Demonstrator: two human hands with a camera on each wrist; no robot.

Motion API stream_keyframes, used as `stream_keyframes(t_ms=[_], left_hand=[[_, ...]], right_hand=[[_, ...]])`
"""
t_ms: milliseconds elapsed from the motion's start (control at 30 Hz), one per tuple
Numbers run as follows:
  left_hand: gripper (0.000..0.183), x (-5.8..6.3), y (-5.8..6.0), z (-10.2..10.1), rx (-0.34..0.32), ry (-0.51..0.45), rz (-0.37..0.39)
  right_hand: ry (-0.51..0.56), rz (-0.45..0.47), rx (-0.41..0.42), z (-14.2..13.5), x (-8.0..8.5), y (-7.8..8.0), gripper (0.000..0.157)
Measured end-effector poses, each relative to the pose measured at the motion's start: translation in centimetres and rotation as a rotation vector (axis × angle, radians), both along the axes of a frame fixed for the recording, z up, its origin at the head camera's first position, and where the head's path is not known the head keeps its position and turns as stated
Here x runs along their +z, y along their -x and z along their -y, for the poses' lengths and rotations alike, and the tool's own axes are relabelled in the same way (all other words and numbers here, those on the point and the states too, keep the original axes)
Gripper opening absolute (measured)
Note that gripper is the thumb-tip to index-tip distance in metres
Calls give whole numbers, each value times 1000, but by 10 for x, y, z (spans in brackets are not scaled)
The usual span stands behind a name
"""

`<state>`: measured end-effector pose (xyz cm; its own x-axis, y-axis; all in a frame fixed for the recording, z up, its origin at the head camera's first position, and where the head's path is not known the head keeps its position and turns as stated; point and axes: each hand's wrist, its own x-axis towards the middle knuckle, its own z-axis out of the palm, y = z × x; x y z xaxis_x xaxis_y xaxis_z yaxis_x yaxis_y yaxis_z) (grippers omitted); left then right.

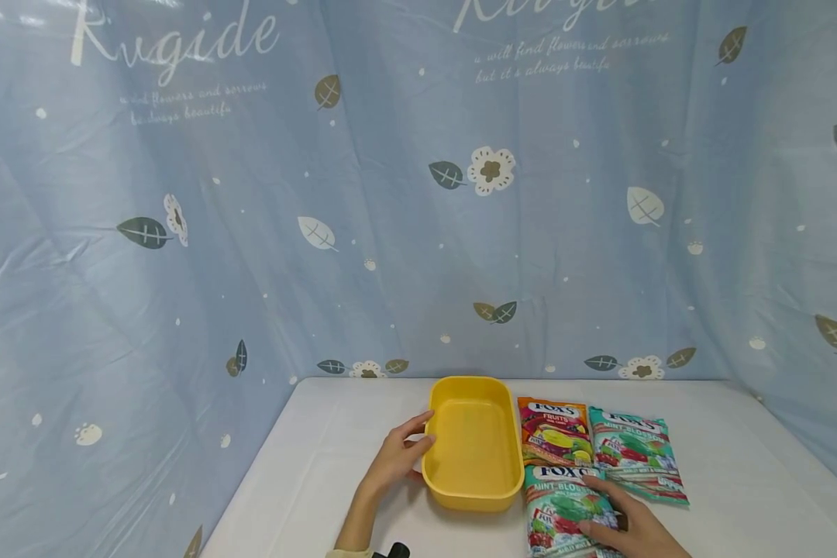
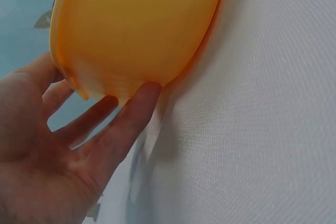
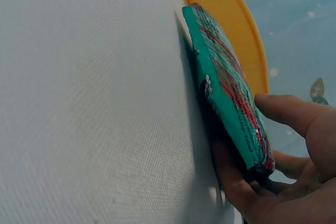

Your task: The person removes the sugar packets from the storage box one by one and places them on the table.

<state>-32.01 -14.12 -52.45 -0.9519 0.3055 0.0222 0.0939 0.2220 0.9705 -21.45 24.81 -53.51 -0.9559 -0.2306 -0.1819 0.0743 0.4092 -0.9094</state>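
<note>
In the head view, a yellow plastic bin (image 1: 470,446) stands on the white table. My left hand (image 1: 394,457) is at its left side. Spread, fairly straight fingers touch the bin's outer wall (image 2: 142,30) in the left wrist view. My right hand (image 1: 631,523) grips the right side of a teal FOX'S Mint Blossom candy bag (image 1: 565,504), at the bin's front right. The right wrist view has the thumb (image 3: 286,109) against one face of this bag (image 3: 231,87), and fingers reach under its other side. The palm side is partly hidden by the bag in the head view.
Behind the held bag lies an orange FOX'S Fruits candy bag (image 1: 556,432), close to the bin's right side. To its right is a second teal Mint Blossom bag (image 1: 638,453). A blue printed curtain (image 1: 418,271) hangs along the back and sides of the table (image 1: 739,465).
</note>
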Motion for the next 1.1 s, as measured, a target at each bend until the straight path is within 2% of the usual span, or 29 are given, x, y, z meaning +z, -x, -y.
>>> stream_keyframes(t_ms=[300, 600, 767, 867, 967, 1033, 1100], left_hand=[[55, -1, 0, 2, 4, 4, -2], [55, 3, -2, -1, 3, 7, -15], [55, 5, -3, -1, -3, 25, -34], [57, 5, -4, -1, -5, 49, -49], [60, 5, -6, 1, -2, 87, -68], [62, 7, -8, 4, 9, 138, -89], [61, 10, -11, 8, 38, 219, -139]], right_hand=[[-43, 24, -14, 3, 2, 1, 78], [-188, 52, -10, 3, 14, 4, 78], [-167, 61, 16, 1, 14, 6, 77], [-158, 85, 22, 0, 15, 6, 77], [-201, 116, 2, 0, 20, 7, 78], [-238, 117, -10, -1, 27, 7, 77], [-297, 76, -23, -4, 36, 8, 75]])
